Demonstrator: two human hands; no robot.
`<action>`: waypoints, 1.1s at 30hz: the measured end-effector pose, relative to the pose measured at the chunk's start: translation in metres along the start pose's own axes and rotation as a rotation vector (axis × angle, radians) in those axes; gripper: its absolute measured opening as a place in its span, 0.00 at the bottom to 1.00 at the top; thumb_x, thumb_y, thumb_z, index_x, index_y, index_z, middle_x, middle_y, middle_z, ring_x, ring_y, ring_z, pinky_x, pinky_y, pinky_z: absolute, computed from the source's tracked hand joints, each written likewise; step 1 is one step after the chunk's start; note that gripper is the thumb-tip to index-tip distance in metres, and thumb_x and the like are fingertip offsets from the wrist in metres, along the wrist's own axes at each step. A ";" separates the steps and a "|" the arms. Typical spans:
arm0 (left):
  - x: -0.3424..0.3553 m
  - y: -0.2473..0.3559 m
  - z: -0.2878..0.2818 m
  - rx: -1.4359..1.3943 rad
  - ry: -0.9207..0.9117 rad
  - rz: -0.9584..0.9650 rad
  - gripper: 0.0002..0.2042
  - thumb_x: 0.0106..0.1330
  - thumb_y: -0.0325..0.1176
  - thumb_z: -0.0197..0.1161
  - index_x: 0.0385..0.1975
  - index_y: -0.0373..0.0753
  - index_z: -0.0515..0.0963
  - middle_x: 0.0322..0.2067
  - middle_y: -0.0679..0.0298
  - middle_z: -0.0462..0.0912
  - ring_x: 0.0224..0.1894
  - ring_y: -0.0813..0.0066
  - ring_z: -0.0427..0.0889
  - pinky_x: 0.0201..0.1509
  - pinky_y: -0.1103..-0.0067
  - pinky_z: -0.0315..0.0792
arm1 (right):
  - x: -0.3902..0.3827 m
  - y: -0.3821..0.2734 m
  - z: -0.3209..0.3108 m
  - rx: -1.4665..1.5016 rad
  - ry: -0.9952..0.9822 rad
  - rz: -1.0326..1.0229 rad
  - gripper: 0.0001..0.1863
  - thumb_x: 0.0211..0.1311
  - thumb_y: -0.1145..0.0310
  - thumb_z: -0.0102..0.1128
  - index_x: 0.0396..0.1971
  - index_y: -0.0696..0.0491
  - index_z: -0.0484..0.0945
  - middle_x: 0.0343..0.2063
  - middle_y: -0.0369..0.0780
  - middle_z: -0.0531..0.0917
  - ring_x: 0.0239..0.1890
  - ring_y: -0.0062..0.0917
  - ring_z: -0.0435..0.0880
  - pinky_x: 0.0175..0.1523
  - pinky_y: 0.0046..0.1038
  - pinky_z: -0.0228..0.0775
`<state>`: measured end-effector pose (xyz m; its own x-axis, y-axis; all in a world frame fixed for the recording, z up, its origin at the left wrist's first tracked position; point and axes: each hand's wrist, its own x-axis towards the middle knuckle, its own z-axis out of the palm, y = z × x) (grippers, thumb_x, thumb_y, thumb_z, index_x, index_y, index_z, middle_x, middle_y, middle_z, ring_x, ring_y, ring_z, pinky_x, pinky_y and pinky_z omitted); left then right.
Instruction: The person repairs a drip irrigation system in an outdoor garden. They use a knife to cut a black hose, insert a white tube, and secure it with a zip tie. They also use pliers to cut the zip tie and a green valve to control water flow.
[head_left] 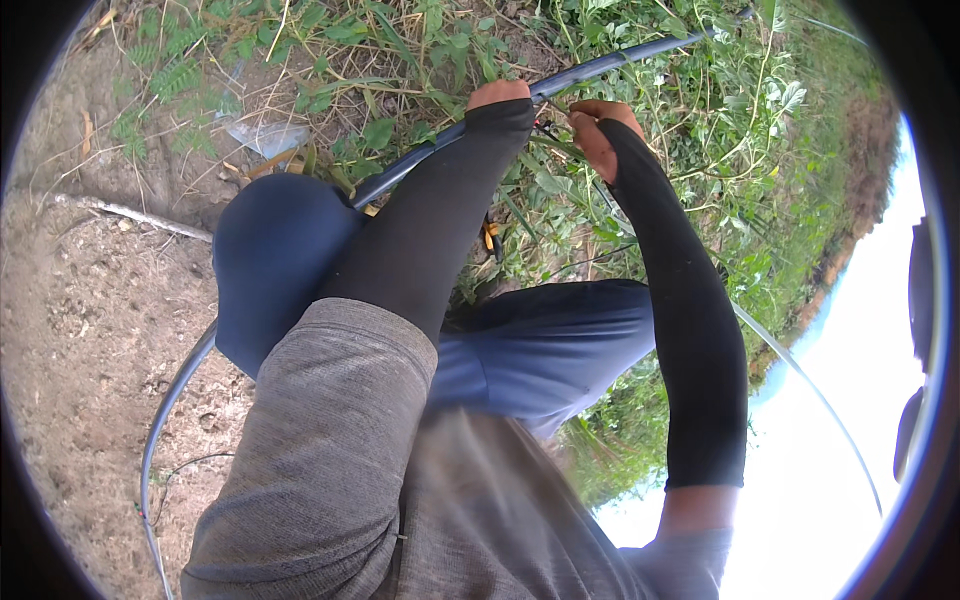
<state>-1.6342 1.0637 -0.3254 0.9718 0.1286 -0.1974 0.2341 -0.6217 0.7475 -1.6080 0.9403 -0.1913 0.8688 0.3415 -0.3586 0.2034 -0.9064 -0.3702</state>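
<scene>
A long dark pipe slants through the weeds in front of me. My left hand, in a black sleeve, is closed at the pipe; its fingers are mostly hidden, and the sleeve covers that stretch of pipe. Just to its right, my right hand is bent inward with thumb and fingers together in a pinch. What it pinches is too small to make out. A small red and black piece shows between the two hands, under the pipe. Below them, a tool with an orange and black handle lies in the weeds.
My bent knee in blue trousers is beside the pipe. A similar pipe curves over bare soil at left. A pale stick and a clear plastic scrap lie on the ground. Leafy weeds surround the hands.
</scene>
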 end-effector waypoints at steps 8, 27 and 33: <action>-0.001 -0.009 0.004 0.029 -0.017 -0.040 0.08 0.59 0.33 0.55 0.25 0.38 0.80 0.24 0.51 0.81 0.30 0.52 0.83 0.36 0.62 0.77 | 0.001 -0.019 0.011 -0.086 -0.189 0.088 0.12 0.62 0.67 0.51 0.42 0.57 0.75 0.23 0.44 0.80 0.21 0.33 0.79 0.25 0.32 0.72; -0.002 -0.023 0.003 0.100 0.005 -0.020 0.08 0.59 0.33 0.55 0.28 0.37 0.79 0.23 0.50 0.81 0.29 0.50 0.83 0.34 0.62 0.76 | 0.015 -0.001 0.017 0.203 -0.168 0.145 0.15 0.63 0.61 0.52 0.39 0.58 0.76 0.23 0.44 0.80 0.24 0.31 0.80 0.31 0.31 0.75; 0.000 -0.012 -0.009 0.087 -0.147 -0.051 0.10 0.59 0.38 0.60 0.30 0.37 0.79 0.24 0.50 0.81 0.30 0.50 0.82 0.35 0.62 0.76 | -0.023 0.020 0.010 0.502 -0.203 0.221 0.20 0.63 0.58 0.52 0.45 0.60 0.77 0.24 0.40 0.80 0.23 0.24 0.79 0.32 0.26 0.72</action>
<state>-1.6370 1.0776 -0.3285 0.9428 0.0511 -0.3294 0.2738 -0.6822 0.6779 -1.6283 0.9173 -0.1991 0.7522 0.2437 -0.6122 -0.2543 -0.7497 -0.6109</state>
